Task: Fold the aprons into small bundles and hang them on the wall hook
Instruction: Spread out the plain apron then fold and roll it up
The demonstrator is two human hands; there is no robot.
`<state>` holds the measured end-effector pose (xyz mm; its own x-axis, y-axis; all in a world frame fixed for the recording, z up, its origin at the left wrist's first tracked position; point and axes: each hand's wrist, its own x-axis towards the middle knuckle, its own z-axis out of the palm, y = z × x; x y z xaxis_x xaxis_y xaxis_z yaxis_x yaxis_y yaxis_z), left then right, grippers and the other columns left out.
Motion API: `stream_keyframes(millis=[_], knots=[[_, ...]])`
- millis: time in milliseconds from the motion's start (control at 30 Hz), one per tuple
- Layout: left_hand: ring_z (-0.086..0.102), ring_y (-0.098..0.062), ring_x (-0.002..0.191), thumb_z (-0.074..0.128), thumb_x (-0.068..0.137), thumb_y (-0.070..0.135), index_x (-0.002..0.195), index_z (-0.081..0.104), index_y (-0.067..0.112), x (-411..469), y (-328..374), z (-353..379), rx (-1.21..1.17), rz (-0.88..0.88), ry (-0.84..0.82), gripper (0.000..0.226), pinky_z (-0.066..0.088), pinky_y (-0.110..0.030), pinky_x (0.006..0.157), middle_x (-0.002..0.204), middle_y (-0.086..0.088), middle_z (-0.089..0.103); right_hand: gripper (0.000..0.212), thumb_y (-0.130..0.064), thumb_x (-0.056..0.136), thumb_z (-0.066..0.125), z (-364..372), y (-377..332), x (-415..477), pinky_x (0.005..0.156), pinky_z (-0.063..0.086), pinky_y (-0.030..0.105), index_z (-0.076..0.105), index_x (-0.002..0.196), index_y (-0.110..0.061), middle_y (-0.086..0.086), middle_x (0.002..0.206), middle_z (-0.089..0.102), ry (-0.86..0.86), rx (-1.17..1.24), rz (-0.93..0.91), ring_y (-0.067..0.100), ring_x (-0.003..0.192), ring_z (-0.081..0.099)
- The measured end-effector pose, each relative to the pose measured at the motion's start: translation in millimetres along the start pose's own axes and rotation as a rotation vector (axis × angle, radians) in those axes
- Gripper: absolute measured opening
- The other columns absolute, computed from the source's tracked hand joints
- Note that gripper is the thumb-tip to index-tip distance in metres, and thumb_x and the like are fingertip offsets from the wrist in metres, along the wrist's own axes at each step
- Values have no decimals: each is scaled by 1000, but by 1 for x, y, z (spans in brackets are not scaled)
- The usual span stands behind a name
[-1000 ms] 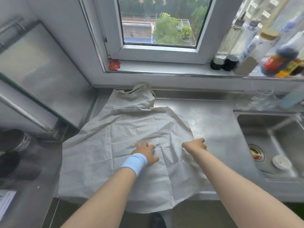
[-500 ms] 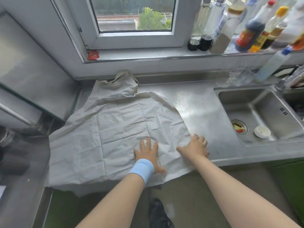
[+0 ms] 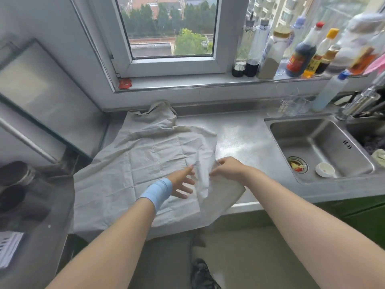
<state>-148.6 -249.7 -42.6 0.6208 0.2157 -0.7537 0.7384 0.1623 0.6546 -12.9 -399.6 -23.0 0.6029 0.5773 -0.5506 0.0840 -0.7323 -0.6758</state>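
A crumpled off-white apron (image 3: 145,163) lies spread on the steel counter (image 3: 239,138), its neck loop bunched against the back wall below the window. My right hand (image 3: 226,168) grips the apron's right edge and has it lifted off the counter, so the cloth stands up in a fold. My left hand (image 3: 182,182), with a light blue band on the wrist, hovers just left of that fold with fingers spread, its fingertips at the raised cloth. No wall hook is in view.
A steel sink (image 3: 318,147) with a small white cup (image 3: 324,169) lies at the right, a tap (image 3: 360,101) behind it. Several bottles (image 3: 300,57) line the windowsill. A glass (image 3: 291,103) stands on the counter. Dark pots (image 3: 14,176) sit at the left.
Both hands were pressing flat on the apron near its front edge. Now my right hand has taken hold of the right edge and lifted it leftward; my left hand has come off the cloth.
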Motion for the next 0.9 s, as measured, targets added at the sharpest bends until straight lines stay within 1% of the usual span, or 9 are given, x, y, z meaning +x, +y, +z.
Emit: stream_keyframes(millis=[200, 267, 367, 433, 500, 600, 700, 800, 900], knots=[[65, -46, 103, 39, 84, 77, 138, 44, 16, -43, 3, -51, -299, -8, -101, 82, 55, -56, 82, 132, -19, 52, 24, -34, 81, 75, 36, -68, -10, 79, 43, 31, 68, 95, -17, -3, 97, 64, -322, -59, -148, 22, 99, 62], [65, -47, 100, 43, 75, 83, 145, 37, 23, -54, -4, -63, -277, -45, -97, 93, 56, -55, 77, 138, -17, 48, 47, -57, 81, 66, 51, -80, -10, 103, 31, 49, 66, 119, -29, -13, 134, 56, -518, -34, -104, 19, 136, 43], [62, -47, 101, 60, 65, 82, 146, 33, 28, -60, -24, -81, -230, -130, 33, 101, 57, -53, 65, 145, -20, 39, 50, -60, 88, 51, 76, -90, -4, 110, 11, 67, 59, 132, -37, -17, 155, 35, -706, 40, -84, 17, 145, 22], [64, -42, 102, 68, 70, 67, 141, 39, 23, -61, -39, -87, -152, -154, 72, 88, 59, -52, 66, 139, -20, 47, 44, -47, 89, 56, 92, -90, 0, 110, 23, 63, 61, 130, -34, -13, 150, 44, -630, 64, -60, 19, 143, 31], [71, -29, 75, 67, 88, 26, 128, 53, 8, -58, -53, -91, -67, -108, 134, 46, 59, -49, 75, 110, -16, 65, 33, -27, 95, 53, 106, -88, 4, 96, 43, 37, 67, 124, -25, -8, 139, 57, -451, 37, -82, 19, 133, 46], [64, -19, 49, 59, 82, -10, 107, 62, -3, -49, -63, -95, -98, -19, 313, 26, 61, -43, 70, 72, -12, 64, 31, -8, 96, 50, 114, -80, 2, 66, 41, 11, 70, 120, -12, -1, 122, 64, -312, -12, -159, 15, 110, 58], [65, -18, 57, 60, 84, -8, 110, 62, 2, -49, -53, -86, -231, 58, 231, 28, 58, -30, 54, 81, -11, 65, 33, -29, 98, 52, 108, -67, -3, 71, 41, 16, 67, 122, -12, -2, 118, 64, -298, 98, -135, 14, 106, 59], [65, -27, 80, 63, 88, 4, 118, 59, 14, -42, -33, -62, -239, 138, 126, 32, 60, -38, 73, 98, -10, 66, 61, -70, 80, 50, 90, -49, -10, 93, 39, 39, 65, 122, -29, -5, 123, 67, -305, 199, -92, 18, 119, 56], [67, -23, 93, 55, 96, 25, 128, 51, 34, -42, -13, -28, -112, 187, 51, 33, 52, -44, 95, 109, -4, 66, 63, -76, 72, 50, 65, -28, -22, 95, 39, 43, 64, 121, -38, -11, 119, 69, -277, 311, -73, 12, 117, 57]])
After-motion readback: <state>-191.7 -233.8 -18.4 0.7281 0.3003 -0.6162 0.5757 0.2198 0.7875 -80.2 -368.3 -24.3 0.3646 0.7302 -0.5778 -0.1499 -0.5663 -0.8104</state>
